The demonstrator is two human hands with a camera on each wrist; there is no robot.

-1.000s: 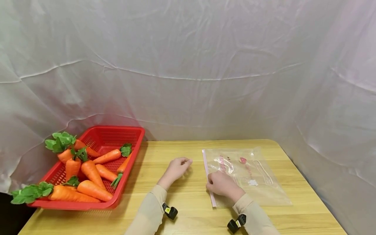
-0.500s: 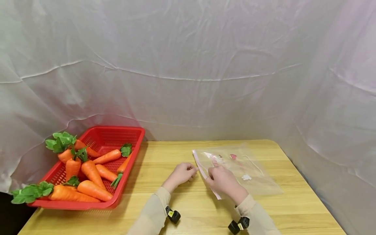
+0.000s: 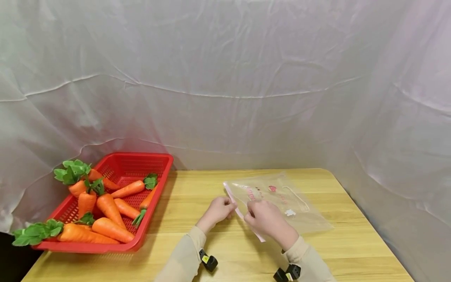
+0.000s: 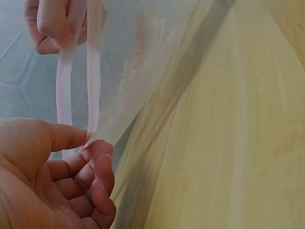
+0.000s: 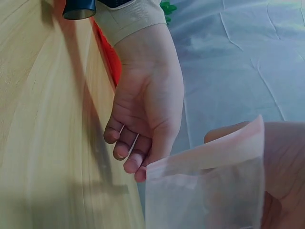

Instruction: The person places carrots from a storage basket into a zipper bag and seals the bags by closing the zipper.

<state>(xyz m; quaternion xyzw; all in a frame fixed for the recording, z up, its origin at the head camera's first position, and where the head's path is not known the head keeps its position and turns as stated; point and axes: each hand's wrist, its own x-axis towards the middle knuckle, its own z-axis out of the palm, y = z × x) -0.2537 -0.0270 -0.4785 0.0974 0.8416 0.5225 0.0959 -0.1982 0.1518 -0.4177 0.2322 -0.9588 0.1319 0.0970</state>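
A clear zip bag [image 3: 299, 196] with a pale pink strip along its mouth and pink and white prints is held tilted above the table. My right hand [image 3: 266, 220] grips the strip edge from the right. At the same edge, my left hand [image 3: 219, 210] pinches the strip between thumb and fingertips. In the left wrist view the bag's strip [image 4: 93, 76] shows as two bands standing slightly apart, with the left hand [image 4: 62, 171] below and part of the right hand [image 4: 55, 24] above. The right wrist view has the strip [image 5: 205, 160] between both hands.
On the left stands a red plastic basket [image 3: 165, 172] with several orange carrots [image 3: 110, 209] with green tops, some poking over its rim. The wooden table [image 3: 190, 184] ends at a grey cloth backdrop [image 3: 225, 117].
The right hand has drawn the bag leftward, and its strip has turned slanted and lifted. My left hand has moved right and down and now pinches the strip.
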